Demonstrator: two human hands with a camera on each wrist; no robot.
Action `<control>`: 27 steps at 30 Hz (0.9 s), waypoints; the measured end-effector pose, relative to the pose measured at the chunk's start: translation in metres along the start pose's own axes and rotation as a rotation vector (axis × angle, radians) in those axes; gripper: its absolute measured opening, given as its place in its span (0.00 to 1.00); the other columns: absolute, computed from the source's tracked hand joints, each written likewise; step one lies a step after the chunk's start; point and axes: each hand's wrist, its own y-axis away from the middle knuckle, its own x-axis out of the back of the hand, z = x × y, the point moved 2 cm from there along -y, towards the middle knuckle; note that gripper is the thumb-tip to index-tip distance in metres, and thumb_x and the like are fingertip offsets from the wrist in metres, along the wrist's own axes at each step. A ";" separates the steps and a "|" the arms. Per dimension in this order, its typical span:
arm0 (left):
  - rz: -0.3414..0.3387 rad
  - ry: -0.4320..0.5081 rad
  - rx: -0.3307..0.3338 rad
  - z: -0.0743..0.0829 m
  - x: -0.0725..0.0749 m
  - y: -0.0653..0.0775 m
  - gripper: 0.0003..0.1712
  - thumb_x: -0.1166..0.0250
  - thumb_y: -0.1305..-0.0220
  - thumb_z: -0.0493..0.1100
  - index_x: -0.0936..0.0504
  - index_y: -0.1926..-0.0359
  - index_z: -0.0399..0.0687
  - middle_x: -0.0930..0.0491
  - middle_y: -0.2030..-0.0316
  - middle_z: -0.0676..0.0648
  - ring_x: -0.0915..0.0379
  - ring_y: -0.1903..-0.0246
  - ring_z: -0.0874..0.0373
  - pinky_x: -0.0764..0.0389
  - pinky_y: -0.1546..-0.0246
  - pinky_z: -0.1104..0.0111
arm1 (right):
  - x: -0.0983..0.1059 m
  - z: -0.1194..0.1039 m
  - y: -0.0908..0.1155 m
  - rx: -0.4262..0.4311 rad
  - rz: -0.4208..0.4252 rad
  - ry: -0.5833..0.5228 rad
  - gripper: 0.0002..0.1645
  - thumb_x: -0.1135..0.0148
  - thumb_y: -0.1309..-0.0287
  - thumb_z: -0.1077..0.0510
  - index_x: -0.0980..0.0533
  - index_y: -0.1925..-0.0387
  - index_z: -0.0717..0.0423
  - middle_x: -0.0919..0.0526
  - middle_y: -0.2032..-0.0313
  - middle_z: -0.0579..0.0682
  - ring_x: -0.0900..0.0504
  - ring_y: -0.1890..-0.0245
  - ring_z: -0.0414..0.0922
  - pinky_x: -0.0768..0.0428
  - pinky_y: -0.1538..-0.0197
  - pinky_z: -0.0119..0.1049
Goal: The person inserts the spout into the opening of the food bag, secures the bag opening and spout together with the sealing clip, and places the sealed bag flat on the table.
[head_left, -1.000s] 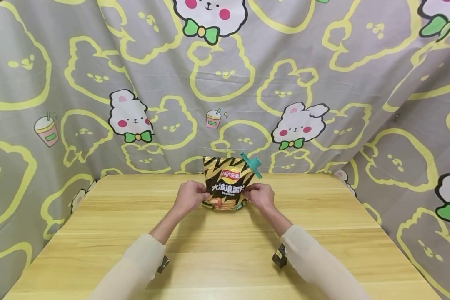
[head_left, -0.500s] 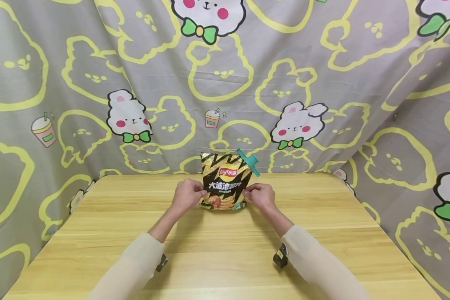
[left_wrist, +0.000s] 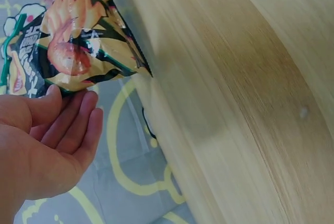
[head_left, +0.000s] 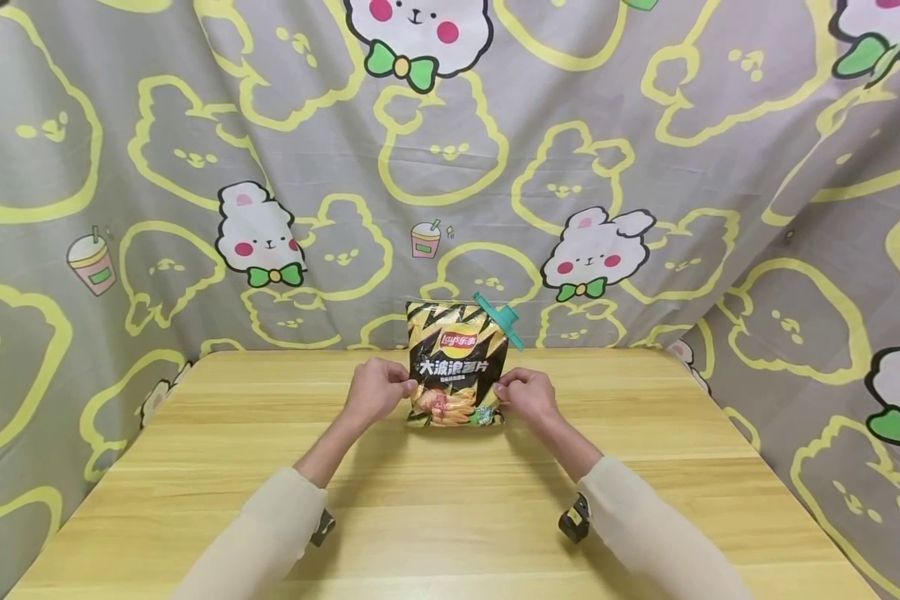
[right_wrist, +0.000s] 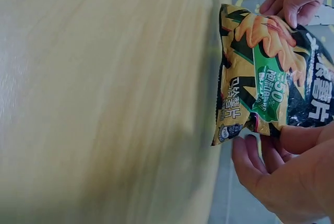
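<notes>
A black and gold bag of potato chips [head_left: 453, 371] stands upright near the far edge of the table, its printed front toward me. Across its top right corner sits a teal bag clip [head_left: 501, 322] at a slant. My left hand [head_left: 377, 389] pinches the bag's left side between thumb and fingers. On the opposite side my right hand [head_left: 528, 393] pinches the lower right edge. The left wrist view shows the left thumb on the bag's front, with the other fingers [left_wrist: 78, 125] partly behind it. The bag's back is hidden.
The light wooden table [head_left: 450, 517] spreads out in front of me. A grey curtain [head_left: 315, 150] with yellow outlines and cartoon rabbits hangs close behind the table and along its sides. Dark devices [head_left: 574, 518] are worn at both wrists.
The bag's front has smoothed out and shows taller, with its lower end slightly nearer me. The right hand has shifted a little to the right; both hands keep hold of the bag.
</notes>
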 end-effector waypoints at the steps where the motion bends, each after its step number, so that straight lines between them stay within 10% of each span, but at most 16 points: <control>1: 0.002 0.010 0.006 0.001 0.000 0.000 0.09 0.27 0.39 0.42 0.10 0.76 0.47 0.12 0.77 0.51 0.22 0.73 0.57 0.22 0.64 0.62 | 0.000 -0.002 0.001 -0.002 -0.021 -0.020 0.06 0.37 0.37 0.66 0.20 0.66 0.68 0.17 0.65 0.56 0.14 0.70 0.46 0.12 0.56 0.43; 15: -0.076 0.281 0.169 0.016 -0.001 0.008 0.08 0.30 0.35 0.38 0.12 0.61 0.35 0.12 0.72 0.40 0.12 0.69 0.41 0.12 0.65 0.57 | 0.015 -0.010 0.013 -0.010 -0.147 -0.009 0.05 0.44 0.33 0.67 0.25 0.62 0.67 0.20 0.69 0.54 0.15 0.73 0.47 0.12 0.58 0.48; 27: -0.147 0.404 0.209 0.019 -0.009 0.013 0.07 0.33 0.34 0.34 0.14 0.63 0.30 0.14 0.74 0.38 0.14 0.78 0.49 0.12 0.70 0.57 | 0.025 -0.007 0.023 -0.057 -0.207 0.077 0.07 0.44 0.30 0.65 0.23 0.60 0.67 0.17 0.55 0.60 0.14 0.73 0.49 0.12 0.66 0.44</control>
